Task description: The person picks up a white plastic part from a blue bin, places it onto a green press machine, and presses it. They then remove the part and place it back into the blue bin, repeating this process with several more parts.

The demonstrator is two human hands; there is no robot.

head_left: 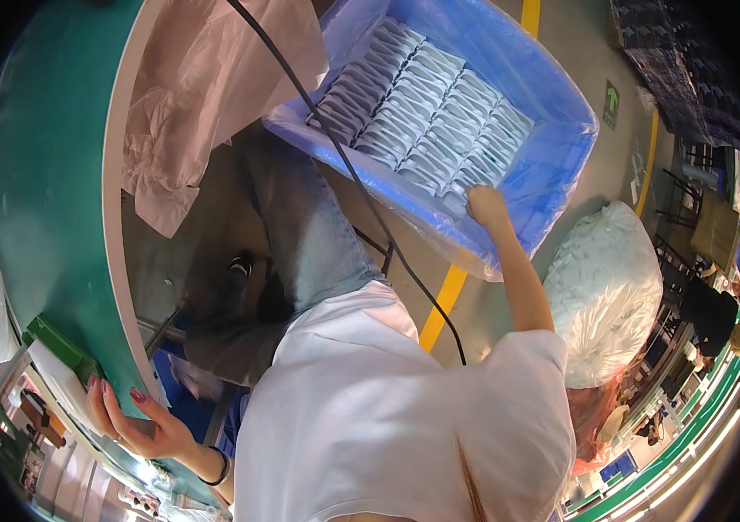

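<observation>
My right hand (486, 207) reaches into a blue bin (553, 187) lined with clear plastic film. Its fingers are curled down on a white molded part (454, 202) at the near end of a row; the fingertips are partly hidden. Rows of white molded parts (422, 113), alike in shape, stand packed in the bin. Far to the left, my left hand (148, 428) has its fingers and thumb apart. Those fingers rest against a white block-like thing (63, 383) beside a green tray-like piece (61, 344) at the bench edge.
A green-topped bench (57, 191) with a pale edge runs along the left. Brownish plastic sheeting (183, 113) hangs beside it. A black cable (344, 157) crosses in front of the bin. At the right stands a full white plastic bag (609, 296). Yellow lines (442, 309) mark the floor.
</observation>
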